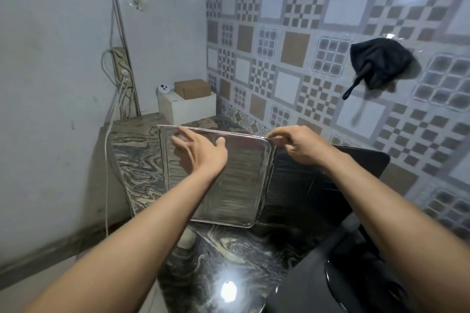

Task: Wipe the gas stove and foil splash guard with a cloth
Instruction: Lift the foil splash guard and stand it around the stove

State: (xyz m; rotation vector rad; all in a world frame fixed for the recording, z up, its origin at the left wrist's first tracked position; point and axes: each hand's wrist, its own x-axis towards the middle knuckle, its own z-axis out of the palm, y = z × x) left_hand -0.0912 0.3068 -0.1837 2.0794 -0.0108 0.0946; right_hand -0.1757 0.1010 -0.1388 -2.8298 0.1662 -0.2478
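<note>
The foil splash guard (236, 185) stands upright on the marbled counter (218, 256), its silver panel facing me and a darker panel folding off to the right. My left hand (201, 152) rests flat against the silver panel near its top edge, fingers spread. My right hand (297, 142) pinches the top edge at the fold between the panels. The black gas stove (356, 262) fills the lower right, partly cut off. A black cloth (379, 63) hangs on the tiled wall at the upper right, away from both hands.
A white box (185, 107) with a brown cardboard box (193, 89) and a small white device (164, 89) stands in the far corner. A power strip (122, 68) with cables hangs on the left wall. The patterned tile wall runs close behind the guard.
</note>
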